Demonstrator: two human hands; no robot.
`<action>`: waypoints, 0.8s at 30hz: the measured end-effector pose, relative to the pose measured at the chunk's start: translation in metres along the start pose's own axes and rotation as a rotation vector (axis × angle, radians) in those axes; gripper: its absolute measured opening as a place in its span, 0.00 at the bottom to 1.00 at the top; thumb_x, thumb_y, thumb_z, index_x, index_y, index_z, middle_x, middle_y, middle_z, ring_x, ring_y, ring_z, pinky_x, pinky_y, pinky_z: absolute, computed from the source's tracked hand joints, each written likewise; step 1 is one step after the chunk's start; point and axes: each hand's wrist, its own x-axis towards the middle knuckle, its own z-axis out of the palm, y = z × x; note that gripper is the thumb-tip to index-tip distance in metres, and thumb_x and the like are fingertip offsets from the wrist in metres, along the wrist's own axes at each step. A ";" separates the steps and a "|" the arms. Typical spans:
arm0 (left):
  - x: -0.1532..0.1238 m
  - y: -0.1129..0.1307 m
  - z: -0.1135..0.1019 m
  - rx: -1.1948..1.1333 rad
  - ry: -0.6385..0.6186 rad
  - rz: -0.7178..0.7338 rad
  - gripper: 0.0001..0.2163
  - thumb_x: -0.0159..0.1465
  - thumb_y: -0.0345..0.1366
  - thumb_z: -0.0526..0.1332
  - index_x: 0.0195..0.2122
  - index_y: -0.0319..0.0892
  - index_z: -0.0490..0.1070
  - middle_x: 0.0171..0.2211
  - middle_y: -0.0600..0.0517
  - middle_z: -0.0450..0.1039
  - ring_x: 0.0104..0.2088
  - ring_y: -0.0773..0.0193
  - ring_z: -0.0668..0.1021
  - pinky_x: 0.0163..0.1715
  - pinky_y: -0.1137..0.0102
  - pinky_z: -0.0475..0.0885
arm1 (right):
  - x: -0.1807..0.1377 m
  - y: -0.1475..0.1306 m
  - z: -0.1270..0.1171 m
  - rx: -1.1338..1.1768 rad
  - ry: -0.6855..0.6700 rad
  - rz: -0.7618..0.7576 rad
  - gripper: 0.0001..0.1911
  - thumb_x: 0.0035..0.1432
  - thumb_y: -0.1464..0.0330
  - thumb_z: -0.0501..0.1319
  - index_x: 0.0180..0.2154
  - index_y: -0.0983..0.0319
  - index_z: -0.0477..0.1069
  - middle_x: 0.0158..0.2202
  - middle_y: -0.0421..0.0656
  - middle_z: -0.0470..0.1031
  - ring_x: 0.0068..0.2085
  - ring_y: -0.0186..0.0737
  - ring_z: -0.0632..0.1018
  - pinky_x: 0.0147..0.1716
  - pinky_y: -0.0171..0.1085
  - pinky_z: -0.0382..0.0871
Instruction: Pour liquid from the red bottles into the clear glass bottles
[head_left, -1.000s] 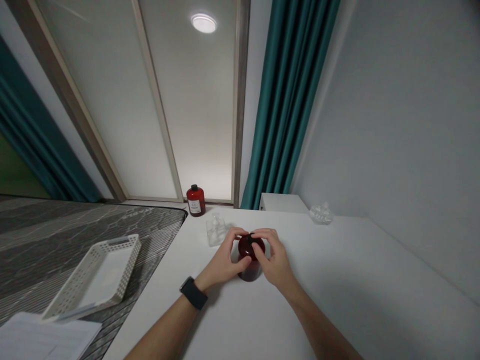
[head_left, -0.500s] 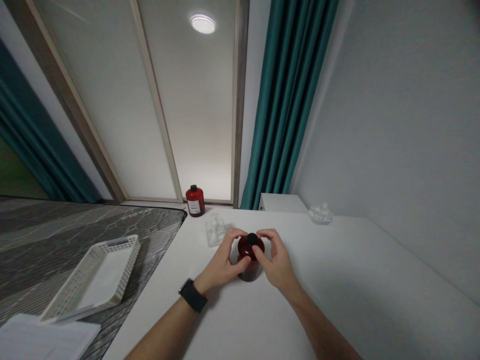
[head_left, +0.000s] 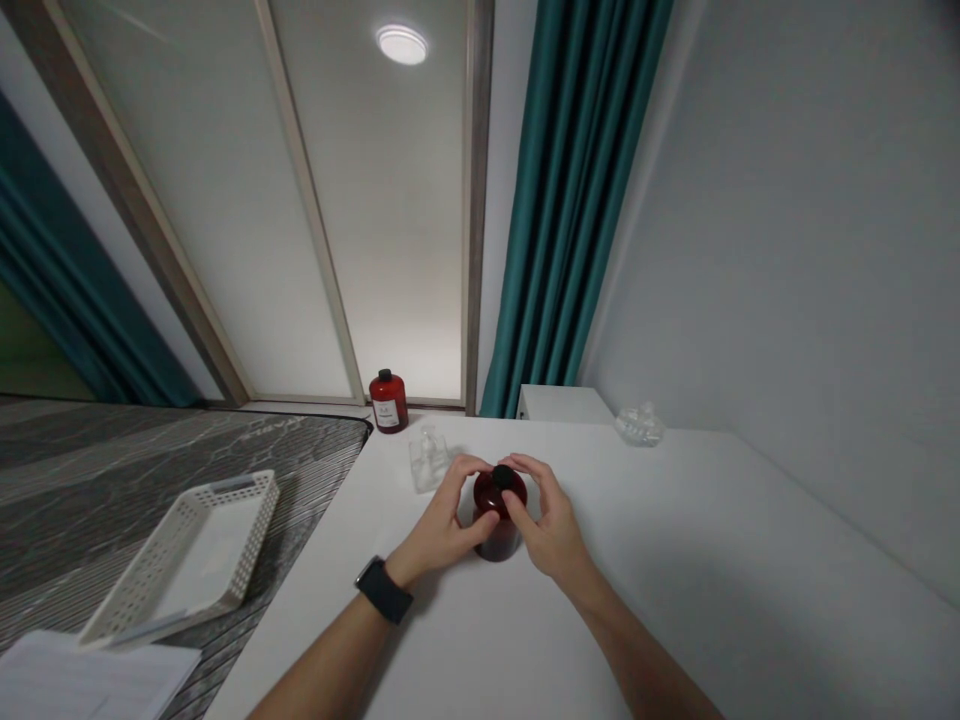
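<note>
A dark red bottle (head_left: 496, 520) with a small black cap (head_left: 502, 476) stands upright on the white table (head_left: 675, 560). My left hand (head_left: 448, 515), with a black watch on its wrist, is wrapped round the bottle's left side. My right hand (head_left: 546, 515) is at the bottle's right shoulder, its thumb and fingers curled round the cap. Both hands touch the bottle.
A small clear glass bottle (head_left: 427, 462) stands just behind my left hand. A second red bottle (head_left: 388, 401) with a white label sits by the window. Clear crumpled wrapping (head_left: 639, 425) lies at the far right. A white perforated tray (head_left: 187, 555) and paper (head_left: 82, 680) lie on the grey bed to the left.
My right fingers came off the cap slightly half a second ago and have closed round it again. The bottle and my left hand stayed in place.
</note>
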 end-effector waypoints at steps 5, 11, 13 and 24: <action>-0.001 -0.001 0.001 0.015 0.007 -0.013 0.18 0.64 0.36 0.62 0.54 0.45 0.62 0.49 0.46 0.66 0.51 0.52 0.70 0.54 0.56 0.66 | 0.001 -0.003 0.000 -0.043 0.051 -0.055 0.18 0.62 0.71 0.61 0.53 0.56 0.69 0.47 0.46 0.74 0.50 0.46 0.77 0.54 0.47 0.72; -0.001 -0.001 0.001 0.016 0.004 -0.008 0.17 0.65 0.36 0.61 0.54 0.45 0.62 0.48 0.46 0.66 0.50 0.53 0.70 0.54 0.57 0.67 | 0.001 -0.005 0.000 -0.040 0.029 -0.049 0.17 0.63 0.71 0.59 0.54 0.56 0.69 0.49 0.47 0.76 0.52 0.46 0.77 0.53 0.46 0.73; -0.001 -0.002 0.001 0.014 0.006 -0.007 0.18 0.64 0.35 0.61 0.54 0.45 0.62 0.48 0.47 0.65 0.50 0.53 0.70 0.54 0.58 0.66 | 0.001 -0.006 0.000 -0.046 0.050 -0.065 0.17 0.62 0.71 0.60 0.53 0.56 0.70 0.48 0.47 0.75 0.51 0.46 0.77 0.53 0.46 0.74; -0.002 -0.003 0.001 0.004 0.007 -0.004 0.18 0.64 0.33 0.61 0.55 0.45 0.61 0.49 0.47 0.65 0.51 0.53 0.70 0.54 0.58 0.66 | 0.000 -0.007 0.000 -0.063 0.042 -0.087 0.17 0.64 0.71 0.59 0.54 0.55 0.70 0.50 0.47 0.75 0.53 0.46 0.76 0.55 0.47 0.73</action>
